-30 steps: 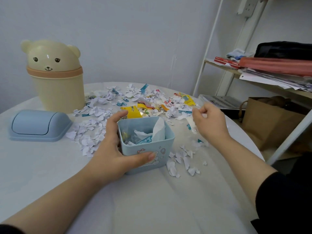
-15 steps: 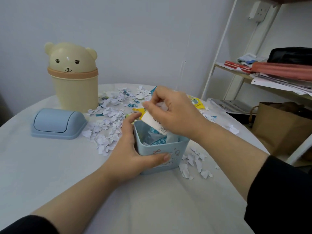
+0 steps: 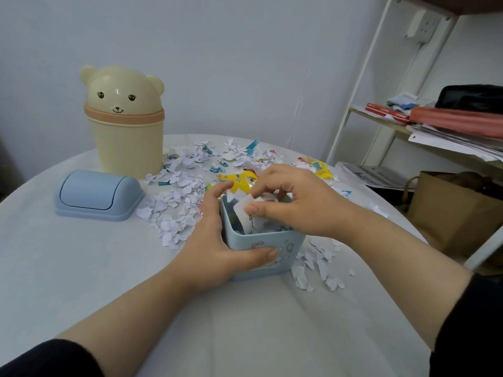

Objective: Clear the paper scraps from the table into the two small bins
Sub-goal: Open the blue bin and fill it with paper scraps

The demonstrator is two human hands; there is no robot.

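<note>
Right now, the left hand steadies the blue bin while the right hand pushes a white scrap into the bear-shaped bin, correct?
No: the head view shows the right hand pushing the white scrap into that same blue bin; the bear-shaped bin stands apart.

The right hand [image 3: 299, 205] covers most of the opening of the blue bin [image 3: 261, 248]; the contents beneath cannot be made out. Its fingertips are hidden behind the white scrap [image 3: 246, 216] it pinches. Print on that scrap is too small to read. The left hand [image 3: 215, 248] conceals the bin's left wall. The shelf [image 3: 361, 77] and paper bag [image 3: 449, 213] are cut off at the right edge.
</note>
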